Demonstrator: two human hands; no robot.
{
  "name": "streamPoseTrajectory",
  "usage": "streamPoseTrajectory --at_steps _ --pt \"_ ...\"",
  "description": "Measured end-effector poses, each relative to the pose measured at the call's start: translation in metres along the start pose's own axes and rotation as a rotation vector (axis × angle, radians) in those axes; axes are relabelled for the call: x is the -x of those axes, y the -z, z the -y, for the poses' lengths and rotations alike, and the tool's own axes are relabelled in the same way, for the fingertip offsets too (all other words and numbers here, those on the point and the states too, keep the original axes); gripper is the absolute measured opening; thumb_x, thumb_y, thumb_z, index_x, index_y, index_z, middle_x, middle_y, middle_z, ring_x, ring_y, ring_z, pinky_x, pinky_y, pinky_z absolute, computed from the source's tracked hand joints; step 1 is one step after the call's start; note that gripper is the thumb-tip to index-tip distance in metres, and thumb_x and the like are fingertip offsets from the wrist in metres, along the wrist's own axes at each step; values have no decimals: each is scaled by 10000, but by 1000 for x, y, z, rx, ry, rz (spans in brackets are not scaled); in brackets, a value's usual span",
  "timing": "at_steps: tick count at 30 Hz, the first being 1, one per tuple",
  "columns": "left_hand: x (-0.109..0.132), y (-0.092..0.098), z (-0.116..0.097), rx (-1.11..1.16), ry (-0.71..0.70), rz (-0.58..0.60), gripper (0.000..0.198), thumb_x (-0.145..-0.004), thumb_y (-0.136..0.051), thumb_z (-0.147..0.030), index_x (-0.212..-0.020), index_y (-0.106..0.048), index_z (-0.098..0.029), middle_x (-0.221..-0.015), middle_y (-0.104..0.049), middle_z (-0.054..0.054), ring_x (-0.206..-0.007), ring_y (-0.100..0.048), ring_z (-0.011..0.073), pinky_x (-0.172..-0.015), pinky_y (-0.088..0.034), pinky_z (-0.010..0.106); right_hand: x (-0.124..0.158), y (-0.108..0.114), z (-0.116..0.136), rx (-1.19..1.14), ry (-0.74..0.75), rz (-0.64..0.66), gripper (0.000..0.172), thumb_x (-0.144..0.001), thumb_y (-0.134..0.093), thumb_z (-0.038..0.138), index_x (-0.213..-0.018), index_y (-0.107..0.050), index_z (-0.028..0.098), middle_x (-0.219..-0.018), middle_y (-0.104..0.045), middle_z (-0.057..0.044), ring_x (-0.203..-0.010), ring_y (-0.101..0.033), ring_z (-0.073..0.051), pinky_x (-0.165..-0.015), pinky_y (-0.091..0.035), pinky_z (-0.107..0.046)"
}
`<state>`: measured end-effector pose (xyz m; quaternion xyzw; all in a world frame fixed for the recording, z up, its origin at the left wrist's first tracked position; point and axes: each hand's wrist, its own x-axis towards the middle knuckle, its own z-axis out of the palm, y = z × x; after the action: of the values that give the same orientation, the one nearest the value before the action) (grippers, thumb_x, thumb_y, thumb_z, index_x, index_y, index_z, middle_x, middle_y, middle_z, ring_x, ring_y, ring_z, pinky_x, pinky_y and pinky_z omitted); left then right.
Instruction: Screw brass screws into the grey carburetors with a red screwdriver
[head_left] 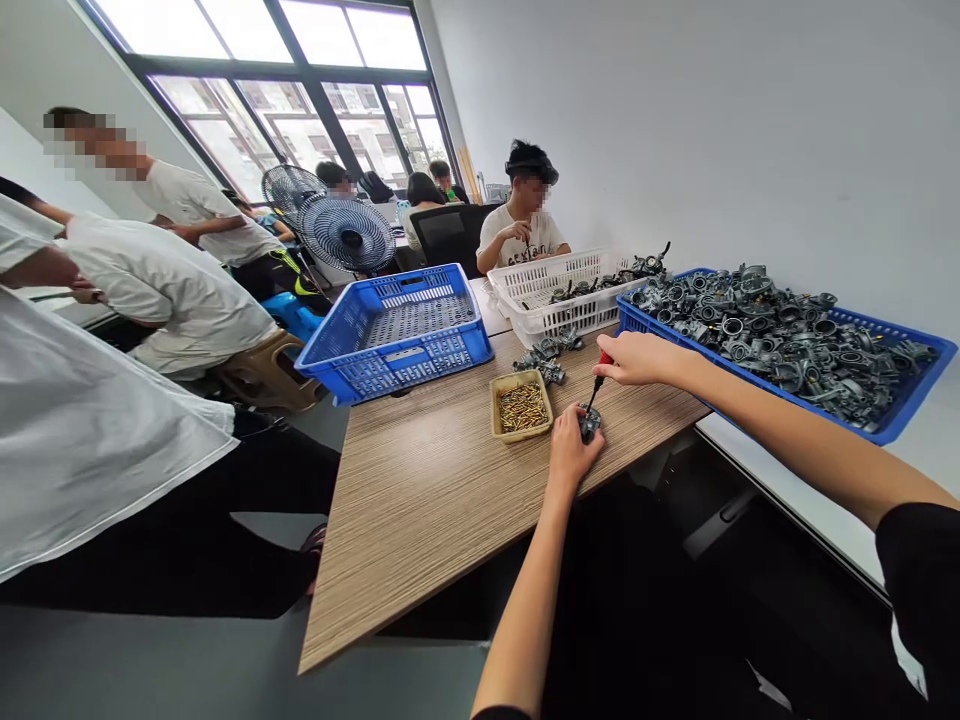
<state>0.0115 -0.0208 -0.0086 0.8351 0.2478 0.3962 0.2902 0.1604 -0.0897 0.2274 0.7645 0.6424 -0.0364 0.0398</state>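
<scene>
My right hand (636,358) is closed round the red handle of a screwdriver (598,384), its dark shaft tilted down to a grey metal carburetor (589,425) on the wooden table. Fingers of my left hand (571,448) grip that carburetor from the near left side and steady it against the tabletop. The screwdriver's tip meets the part close to my left fingertips; the exact contact point is too small to make out. Just left of my left hand stands a small yellowish tray (521,437) of brass-coloured screws (523,405). Several more carburetors (551,357) lie behind it.
A blue crate (911,400) heaped with carburetors stands at the right, by the wall. Behind are a white basket (555,270) with some parts and a blue crate (431,355) at the table's left. A person (525,215) sits opposite; others are at the left, near fans (346,235).
</scene>
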Motion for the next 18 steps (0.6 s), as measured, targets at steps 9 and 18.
streamPoseTrajectory --at_steps 9,18 --pt "0 0 -1 8 4 -5 418 -827 -688 -200 -1205 -520 -256 -1255 -659 93 -1183 -628 288 -1080 -507 480 2 1 4 0 9 1 266 -1035 -562 433 -1153 -565 195 -1038 -742 -151 -922 -719 -299 -722 -449 -334" --pt "0 0 0 7 2 2 406 -833 -689 -207 -1198 -515 -250 -1276 -660 98 -1197 -622 290 -1090 -501 475 1 1 6 -13 45 36 255 -1028 -567 383 -1206 -539 203 -1058 -749 -137 -911 -729 -286 -702 -457 -324"
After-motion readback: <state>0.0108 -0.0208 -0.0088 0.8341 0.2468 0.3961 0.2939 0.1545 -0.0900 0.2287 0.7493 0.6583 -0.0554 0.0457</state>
